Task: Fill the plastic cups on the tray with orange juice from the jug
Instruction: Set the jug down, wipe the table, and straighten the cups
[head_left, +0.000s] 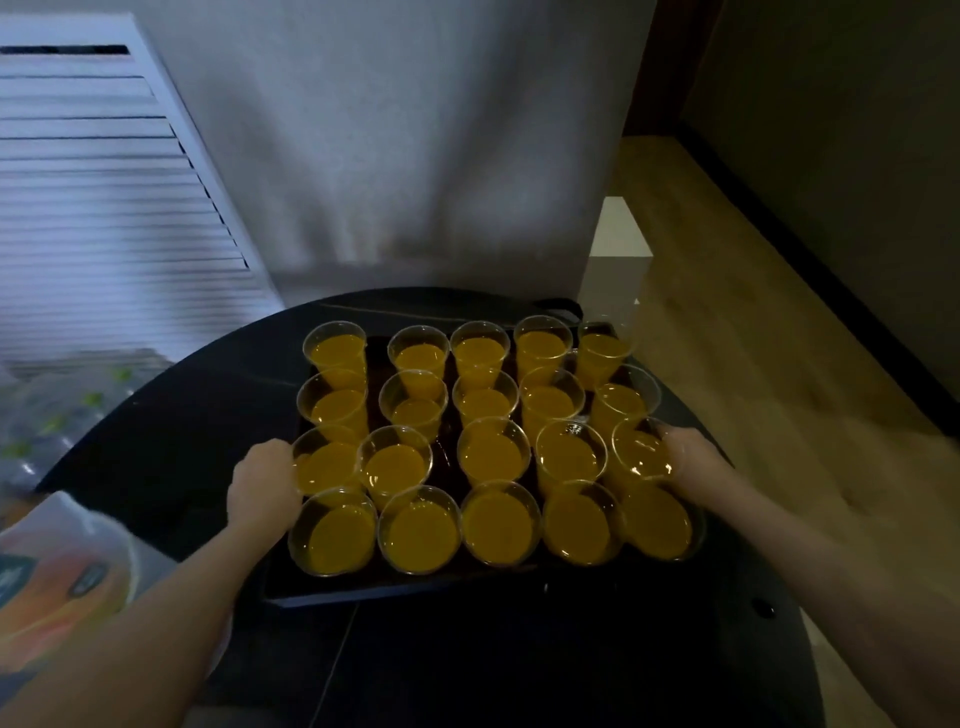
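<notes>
Your left hand sits at the tray's left edge, fingers curled down over the rim beside the 3rd-row cup; it looks like a grip on the tray, though the fingertips are hidden behind the cups. Your right hand is at the right edge, fingers wrapped at the rim next to the 3rd-row right cup, blurred, so you cannot tell exactly what the fingertips touch beyond the tray side.

The tray is dark and rectangular and sits on a round black table. On it stand the plastic cups, clear, in 4 rows of 5, 20 in all. Every cup shows orange juice, filled to roughly the same level, a bit below each rim. Cups stand upright and close together, many rims touching or nearly so.

The jug is at lower left, just beside your left forearm, off the tray, blurred; a pale body with an orange label shows, and neither hand touches it.

Behind the table hangs a grey curtain. To the left stands a white louvred unit. At far left, packed bottles with green caps show, blurred. To the right runs a wooden floor along a dark wall.
</notes>
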